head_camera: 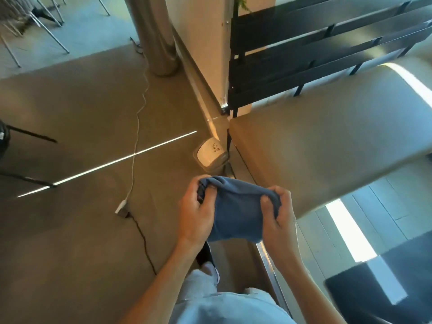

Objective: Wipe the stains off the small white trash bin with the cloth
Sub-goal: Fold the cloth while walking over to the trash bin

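A small white trash bin (211, 155) stands on the brown floor against the corner of a bench, and its lid shows several dark spots. A blue cloth (238, 210) hangs stretched between both hands, below and in front of the bin and apart from it. My left hand (195, 211) grips the cloth's left edge with curled fingers. My right hand (278, 212) grips the right edge the same way.
A white cable (138, 127) runs across the floor to a plug (121, 206) with a black cord. A beige bench (327, 148) with a black slatted back (315, 54) is on the right. Chair legs (30, 136) stand at left, a column (154, 36) behind.
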Action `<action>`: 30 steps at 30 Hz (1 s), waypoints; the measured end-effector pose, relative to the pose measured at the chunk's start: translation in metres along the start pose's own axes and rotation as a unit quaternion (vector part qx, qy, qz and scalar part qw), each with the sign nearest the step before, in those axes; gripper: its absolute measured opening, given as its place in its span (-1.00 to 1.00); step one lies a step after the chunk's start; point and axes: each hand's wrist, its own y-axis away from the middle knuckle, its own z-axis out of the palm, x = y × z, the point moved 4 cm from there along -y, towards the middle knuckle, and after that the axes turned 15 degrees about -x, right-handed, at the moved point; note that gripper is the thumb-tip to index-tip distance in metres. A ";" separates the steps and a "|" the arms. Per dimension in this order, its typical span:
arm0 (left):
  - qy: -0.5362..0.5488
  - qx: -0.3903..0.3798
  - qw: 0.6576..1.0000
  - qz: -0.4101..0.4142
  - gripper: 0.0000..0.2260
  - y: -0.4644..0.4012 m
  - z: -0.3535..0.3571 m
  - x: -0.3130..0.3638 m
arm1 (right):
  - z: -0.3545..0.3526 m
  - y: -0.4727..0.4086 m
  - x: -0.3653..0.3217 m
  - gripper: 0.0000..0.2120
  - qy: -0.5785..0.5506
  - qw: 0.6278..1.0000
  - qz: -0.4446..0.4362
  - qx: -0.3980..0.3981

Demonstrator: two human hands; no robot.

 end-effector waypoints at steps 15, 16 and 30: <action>-0.072 -0.084 0.994 -0.012 -0.91 -0.191 -0.090 -0.007 | 0.080 -0.169 0.000 -0.89 -0.025 0.995 0.074 0.056; -0.079 -0.087 0.993 -0.015 -0.91 -0.199 -0.093 -0.009 | 0.084 -0.175 0.003 -0.88 -0.031 0.995 0.082 0.056; -0.136 -0.151 0.978 -0.052 -0.90 -0.376 -0.098 0.005 | 0.080 -0.330 0.008 -0.82 -0.091 0.985 0.115 0.095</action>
